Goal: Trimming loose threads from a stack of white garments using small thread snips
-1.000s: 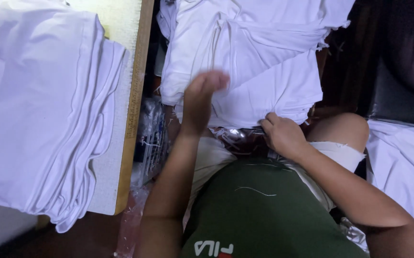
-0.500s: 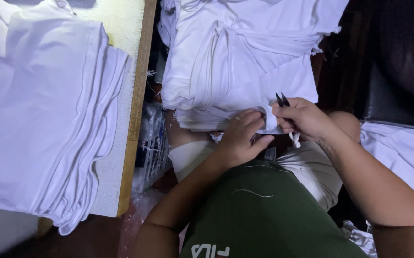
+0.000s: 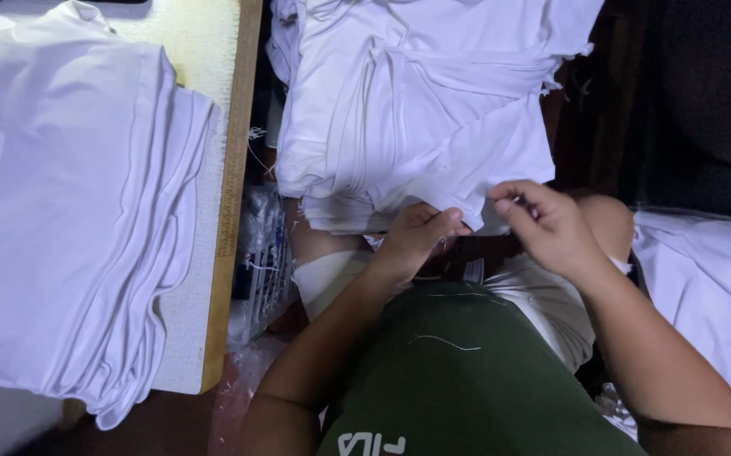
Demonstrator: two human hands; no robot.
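My left hand [image 3: 412, 241] rests on the lower edge of the white garment [image 3: 416, 127] that is piled over my lap, its grip nearly closed: the thumb lies along the curled fingers and pinches the cloth's hem. My right hand [image 3: 547, 224] sits just beside it, to the right, with its fingertips [image 3: 505, 203] drawn together in a tight grip right at the hem; whether anything thin is held between them I cannot tell (the spot is too small and dim). The two hands are near each other but not touching.

The garment spreads away from both grips, up and beyond them, crumpled in loose folds with a frayed edge on its far right side. Below my wrists is my green shirt [image 3: 467, 380], with a loose white thread [image 3: 443, 340] lying across it.

Well off to the left of my left grip stands a bench [image 3: 213, 253] with a wooden edge, carrying a tall stack of folded white cloth [image 3: 70, 211] that overhangs its near side. To the right of my right forearm lies more white fabric [image 3: 703, 287].
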